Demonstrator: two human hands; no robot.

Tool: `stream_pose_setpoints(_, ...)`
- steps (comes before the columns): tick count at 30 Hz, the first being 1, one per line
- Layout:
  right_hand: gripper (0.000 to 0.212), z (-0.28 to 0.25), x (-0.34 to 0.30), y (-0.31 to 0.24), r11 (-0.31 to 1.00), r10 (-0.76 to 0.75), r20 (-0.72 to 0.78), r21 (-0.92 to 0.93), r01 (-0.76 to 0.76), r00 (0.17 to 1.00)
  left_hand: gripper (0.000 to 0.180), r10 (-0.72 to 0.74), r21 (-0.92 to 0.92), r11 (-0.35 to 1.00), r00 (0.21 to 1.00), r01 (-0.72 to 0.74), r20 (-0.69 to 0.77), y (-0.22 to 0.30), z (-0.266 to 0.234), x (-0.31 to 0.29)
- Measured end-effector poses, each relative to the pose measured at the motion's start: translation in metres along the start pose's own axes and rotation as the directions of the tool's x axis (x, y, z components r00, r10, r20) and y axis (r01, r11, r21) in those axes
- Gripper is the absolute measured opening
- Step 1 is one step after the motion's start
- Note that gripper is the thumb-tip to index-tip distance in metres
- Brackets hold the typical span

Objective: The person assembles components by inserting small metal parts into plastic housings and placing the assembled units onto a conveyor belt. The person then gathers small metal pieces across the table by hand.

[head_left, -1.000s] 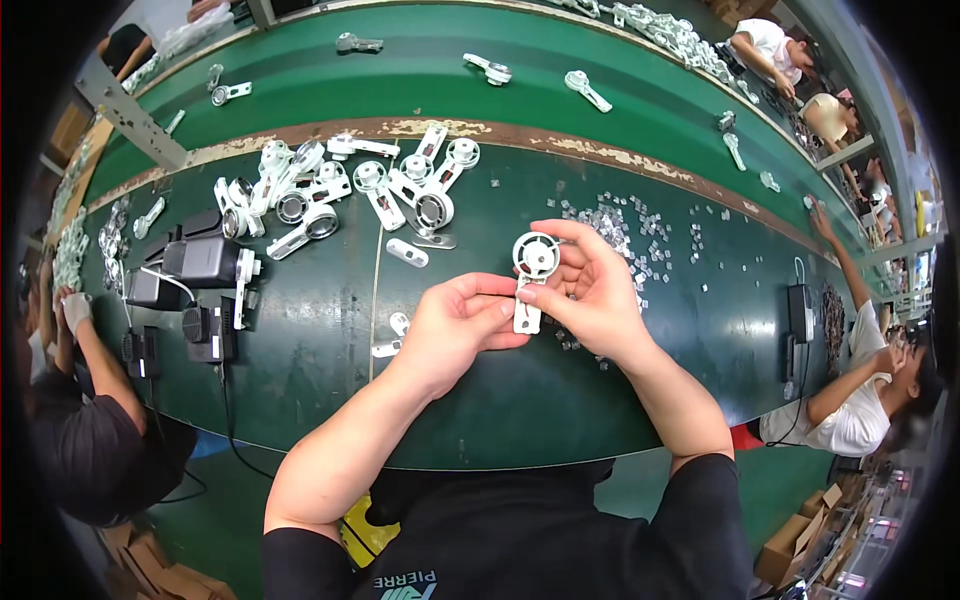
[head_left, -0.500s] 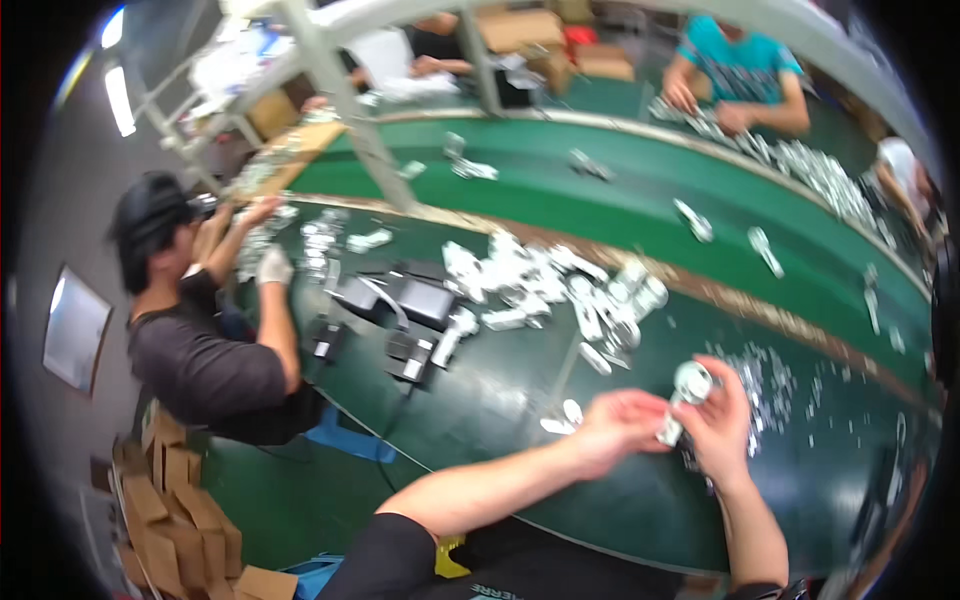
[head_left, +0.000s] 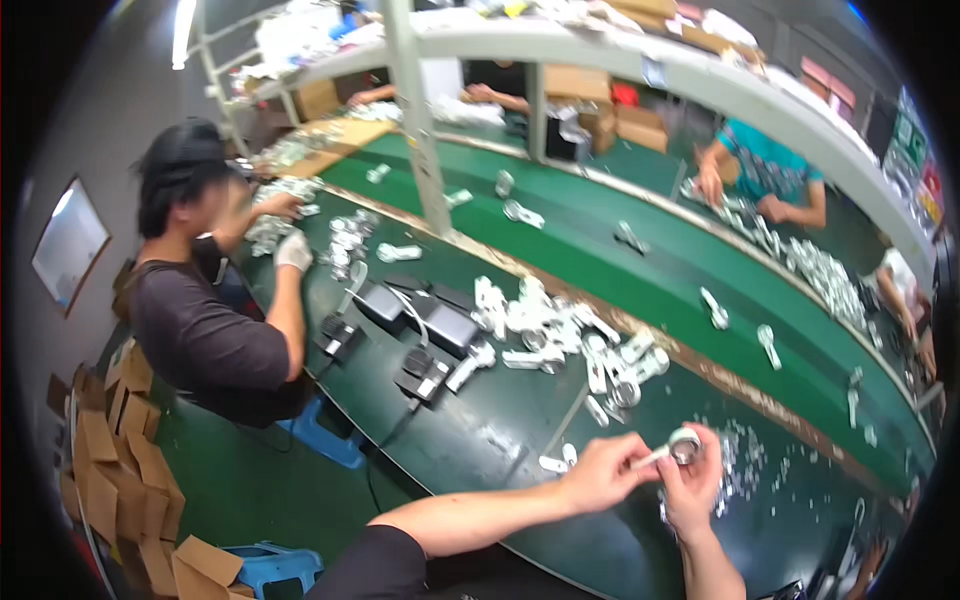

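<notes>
Over the green table I hold a small white piece with a round, ring-like head and a narrow handle, shaped like a handheld fan. My left hand pinches the end of its handle. Around the round head my right hand is closed, thumb below and fingers behind. Beyond my hands lies a pile of similar white pieces. Small loose white parts rest beside my left hand. To the right of my right hand, many tiny clear or silvery bits are scattered.
Black power adapters with cords sit on the table. A green belt carrying spaced white pieces runs behind it, under a white frame post. A co-worker works at left. Cardboard boxes and a blue stool stand below.
My view has shifted, so the scene sits lower and further right. The white piece has turned in my hands, its head now showing a dark, shiny ring. Both hands keep their grip.
</notes>
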State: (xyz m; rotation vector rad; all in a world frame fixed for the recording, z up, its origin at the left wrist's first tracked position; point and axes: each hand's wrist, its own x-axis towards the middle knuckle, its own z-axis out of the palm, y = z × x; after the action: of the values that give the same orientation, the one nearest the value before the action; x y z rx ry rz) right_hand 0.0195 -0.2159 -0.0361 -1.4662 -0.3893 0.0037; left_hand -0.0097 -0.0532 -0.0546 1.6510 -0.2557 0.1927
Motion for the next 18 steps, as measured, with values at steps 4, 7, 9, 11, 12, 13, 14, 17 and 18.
stream_pose_setpoints(4, 0.049, 0.007, 0.011, -0.015, 0.993, 0.044, 0.064, 0.111, -0.051, 0.997, 0.017, 0.05, -0.096, 0.994, 0.998, -0.047, 0.026, 0.012, -0.016, 0.002)
stream_pose_setpoints(7, 0.05, -0.012, 0.019, -0.011, 0.897, 0.147, 0.109, 0.405, -0.179, 0.983, 0.016, -0.046, -0.373, 0.923, 0.988, 0.099, 0.149, 0.021, -0.015, 0.005)
stream_pose_setpoints(9, 0.05, -0.01, 0.014, -0.012, 0.895, 0.164, 0.066, 0.41, -0.177, 0.984, 0.016, -0.189, -0.343, 0.903, 0.957, 0.258, 0.222, 0.022, -0.01, 0.003)
stream_pose_setpoints(11, 0.05, -0.004, 0.005, -0.021, 0.928, 0.213, 0.005, 0.311, -0.204, 0.977, 0.016, -0.143, -0.3, 0.935, 0.976, 0.188, 0.164, 0.021, -0.003, -0.006)
stream_pose_setpoints(12, 0.051, -0.01, -0.001, -0.02, 0.941, 0.196, 0.029, 0.277, -0.197, 0.98, 0.015, -0.058, -0.125, 0.989, 0.991, 0.073, 0.121, 0.021, -0.003, -0.01)
stream_pose_setpoints(13, 0.05, -0.011, -0.007, -0.02, 0.942, 0.187, 0.011, 0.282, -0.182, 0.982, 0.014, 0.039, 0.06, 0.997, 0.994, -0.045, 0.1, 0.021, -0.001, -0.012)
stream_pose_setpoints(14, 0.05, -0.01, -0.012, -0.021, 0.943, 0.176, -0.008, 0.289, -0.166, 0.984, 0.014, 0.033, 0.055, 0.998, 0.993, -0.039, 0.109, 0.022, 0.001, -0.013)
stream_pose_setpoints(17, 0.046, -0.015, -0.008, -0.018, 0.932, 0.213, 0.001, 0.301, -0.203, 0.977, 0.014, 0.245, 0.17, 0.955, 0.97, -0.243, 0.009, 0.021, 0.006, -0.011)
stream_pose_setpoints(18, 0.046, -0.019, -0.003, -0.017, 0.926, 0.235, 0.01, 0.3, -0.227, 0.972, 0.015, 0.184, 0.146, 0.972, 0.983, -0.185, 0.023, 0.019, 0.008, -0.008)
